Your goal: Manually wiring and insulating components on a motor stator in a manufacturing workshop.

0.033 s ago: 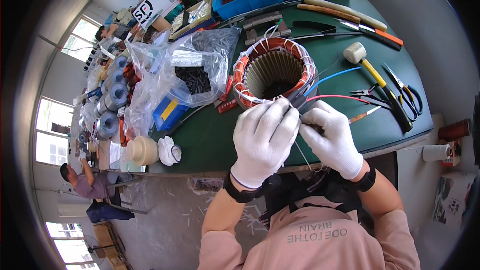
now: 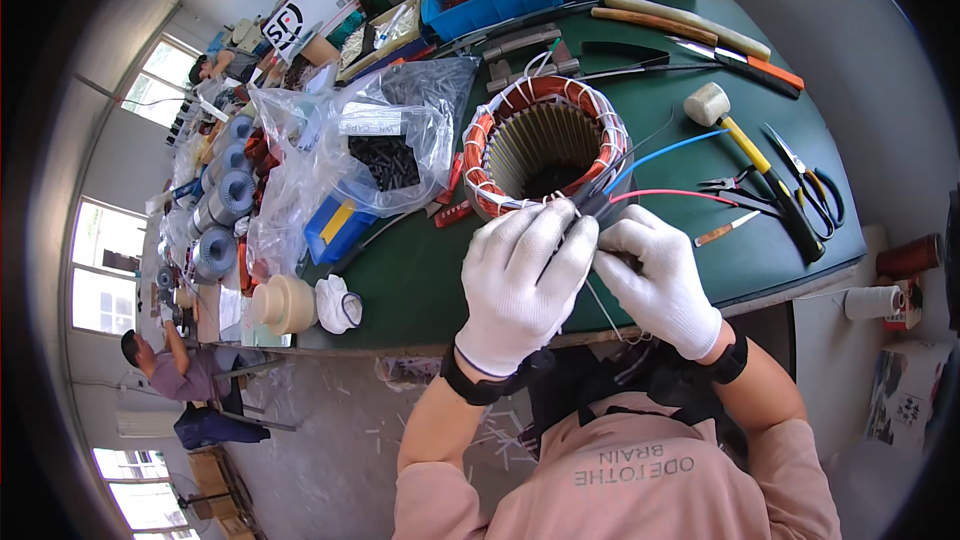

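A motor stator [image 2: 545,145] stands on the green table, its orange-brown copper windings laced round with white cord. At its near rim my left hand [image 2: 525,280], in a white knit glove, is closed; what its fingertips pinch is hidden. My right hand [image 2: 660,280], gloved alike, is curled close beside it, thumb against fingers. White cord [image 2: 604,310] trails down from between the hands past the table edge, seemingly pinched in the right fingers. Just beyond the fingertips lie dark sleeved leads [image 2: 594,202], with a blue wire [image 2: 670,147] and a red wire [image 2: 680,194] running right.
To the right lie a mallet [image 2: 742,135], scissors [image 2: 805,180], pliers [image 2: 735,187] and a small wooden-handled knife [image 2: 722,230]. At left are a plastic bag of black caps [image 2: 385,160], a blue box [image 2: 340,227] and a cream plastic part [image 2: 285,302]. Co-workers sit farther left.
My left index finger has lifted slightly away from its neighbours, opening a narrow gap. The blue wire's end has shifted a little to the right. Both hands stay at the near rim.
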`<state>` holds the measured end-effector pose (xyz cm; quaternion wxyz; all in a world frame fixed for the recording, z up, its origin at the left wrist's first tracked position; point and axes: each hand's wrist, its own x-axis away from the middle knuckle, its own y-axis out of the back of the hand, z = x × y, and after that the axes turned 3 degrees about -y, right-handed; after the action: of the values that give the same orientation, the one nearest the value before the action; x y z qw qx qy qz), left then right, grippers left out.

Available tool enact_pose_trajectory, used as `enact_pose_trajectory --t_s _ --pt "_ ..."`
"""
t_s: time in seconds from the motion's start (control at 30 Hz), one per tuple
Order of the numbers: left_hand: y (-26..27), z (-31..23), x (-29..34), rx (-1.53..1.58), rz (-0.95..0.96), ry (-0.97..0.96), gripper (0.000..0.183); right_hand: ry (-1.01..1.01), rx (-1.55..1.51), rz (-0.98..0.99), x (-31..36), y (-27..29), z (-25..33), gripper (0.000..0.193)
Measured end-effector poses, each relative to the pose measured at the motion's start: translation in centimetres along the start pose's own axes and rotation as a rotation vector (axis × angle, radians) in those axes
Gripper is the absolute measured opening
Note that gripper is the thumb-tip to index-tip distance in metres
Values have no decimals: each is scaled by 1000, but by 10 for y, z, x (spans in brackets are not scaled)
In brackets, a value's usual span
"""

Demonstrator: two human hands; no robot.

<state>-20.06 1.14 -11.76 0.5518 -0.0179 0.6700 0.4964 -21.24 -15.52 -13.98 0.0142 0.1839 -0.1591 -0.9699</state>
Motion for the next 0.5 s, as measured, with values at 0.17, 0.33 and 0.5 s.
enact_pose_trajectory --t_s 0.17,0.33,0.5 --pt "0 13 -5 -55 66 -192 29 -68 5 -12 5 -10 -7 6" --pt "2 26 -10 -86 62 -332 26 -106 -118 -110 13 -18 -11 9" --pt "7 38 -19 -63 123 -451 24 -735 -789 244 26 0 -1 30"
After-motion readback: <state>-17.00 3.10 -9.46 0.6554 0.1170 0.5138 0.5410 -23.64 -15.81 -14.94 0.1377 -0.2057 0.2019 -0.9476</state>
